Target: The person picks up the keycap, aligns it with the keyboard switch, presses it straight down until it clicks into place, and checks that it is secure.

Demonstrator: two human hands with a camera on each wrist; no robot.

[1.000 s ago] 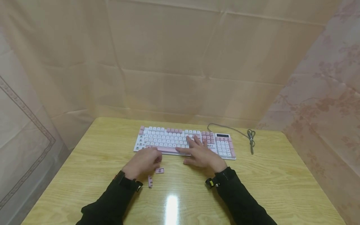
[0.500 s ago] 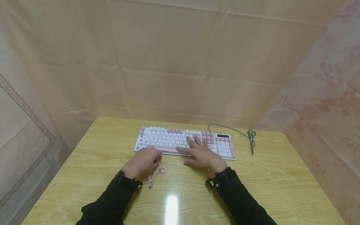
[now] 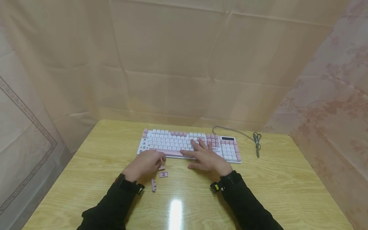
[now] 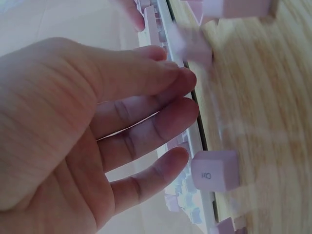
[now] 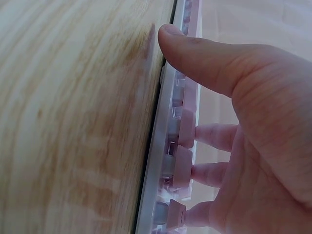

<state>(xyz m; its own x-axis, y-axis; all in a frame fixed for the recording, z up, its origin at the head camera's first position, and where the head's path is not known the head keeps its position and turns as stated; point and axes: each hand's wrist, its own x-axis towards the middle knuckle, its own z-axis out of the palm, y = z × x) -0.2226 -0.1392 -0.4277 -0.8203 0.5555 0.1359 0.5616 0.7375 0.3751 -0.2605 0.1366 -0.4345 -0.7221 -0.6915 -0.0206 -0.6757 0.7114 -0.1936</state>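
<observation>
A white and pink keyboard (image 3: pixel 169 143) lies across the middle of the table. My left hand (image 3: pixel 146 163) is at its front edge, fingers loosely bent with nothing held. Just under those fingers is a pink keycap (image 3: pixel 161 167), seen as a blurred keycap (image 4: pixel 192 46) close to the fingertips in the left wrist view. A second pink keycap (image 3: pixel 163 174) and a longer pink piece (image 3: pixel 153 185) lie nearer to me. A keycap marked Ctrl (image 4: pixel 214 170) shows beside the keyboard in the left wrist view. My right hand (image 3: pixel 208 159) spreads over the keyboard's right half, fingertips touching pink keys (image 5: pixel 183 165).
The keyboard's cable (image 3: pixel 234 130) runs from the back edge to a tied bundle (image 3: pixel 257 142) on the right. Beige cloth (image 3: pixel 184 64) hangs behind the wooden table (image 3: pixel 276 185), with patterned cloth on both sides.
My left hand held a pink keycap half a second ago; now that keycap is out of the fingers, below them. The right hand and the keyboard have kept their places.
</observation>
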